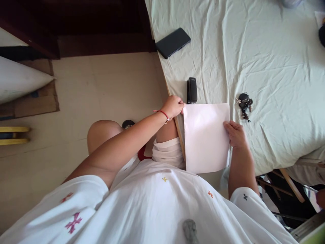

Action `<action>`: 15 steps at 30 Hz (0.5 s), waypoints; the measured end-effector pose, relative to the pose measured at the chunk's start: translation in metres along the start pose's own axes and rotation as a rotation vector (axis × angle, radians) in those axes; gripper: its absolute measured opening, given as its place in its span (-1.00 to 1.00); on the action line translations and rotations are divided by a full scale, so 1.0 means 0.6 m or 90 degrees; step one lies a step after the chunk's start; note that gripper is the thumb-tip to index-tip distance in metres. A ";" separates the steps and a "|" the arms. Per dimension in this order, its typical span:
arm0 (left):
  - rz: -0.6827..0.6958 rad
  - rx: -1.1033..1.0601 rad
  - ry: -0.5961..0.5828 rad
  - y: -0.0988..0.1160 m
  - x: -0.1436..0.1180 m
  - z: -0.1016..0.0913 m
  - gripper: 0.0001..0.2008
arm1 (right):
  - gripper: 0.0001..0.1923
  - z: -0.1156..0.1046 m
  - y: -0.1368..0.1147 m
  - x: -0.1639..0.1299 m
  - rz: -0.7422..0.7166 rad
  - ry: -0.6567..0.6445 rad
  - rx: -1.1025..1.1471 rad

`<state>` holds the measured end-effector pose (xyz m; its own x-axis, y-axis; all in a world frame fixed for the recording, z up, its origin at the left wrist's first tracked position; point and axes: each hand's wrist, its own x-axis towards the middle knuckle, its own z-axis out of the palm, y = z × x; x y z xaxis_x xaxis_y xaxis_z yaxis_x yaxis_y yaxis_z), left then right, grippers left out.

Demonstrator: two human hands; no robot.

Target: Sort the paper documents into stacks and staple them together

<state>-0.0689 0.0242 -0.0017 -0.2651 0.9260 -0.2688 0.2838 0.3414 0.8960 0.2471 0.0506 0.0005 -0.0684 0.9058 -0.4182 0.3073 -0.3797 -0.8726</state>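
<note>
A blank white sheet of paper [207, 137] is held over the near edge of the cloth-covered table, its lower part above my lap. My left hand [174, 106] is closed on the sheet's top left corner, a red string bracelet round the wrist. At the right edge, my right hand [236, 133] pinches the paper with the thumb on top. Just beyond the sheet's top left corner lies a black stapler [192, 90]. Whether it touches the paper I cannot tell.
A black phone-like slab [173, 42] lies near the table's left edge. Right of the paper is a bunch of keys [244, 105]. The wrinkled pale tablecloth [276, 88] covers the table. On the tiled floor at left are a white sack [22, 79] and a yellow-edged object [14, 135].
</note>
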 end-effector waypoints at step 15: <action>0.021 0.279 -0.076 0.035 0.032 -0.017 -0.79 | -0.62 0.002 -0.031 0.014 0.017 0.023 0.022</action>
<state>-0.0773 0.0477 0.0157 -0.1486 0.9408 -0.3048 0.6599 0.3239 0.6780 0.2396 0.0652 0.0127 -0.0255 0.9011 -0.4330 0.2756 -0.4100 -0.8695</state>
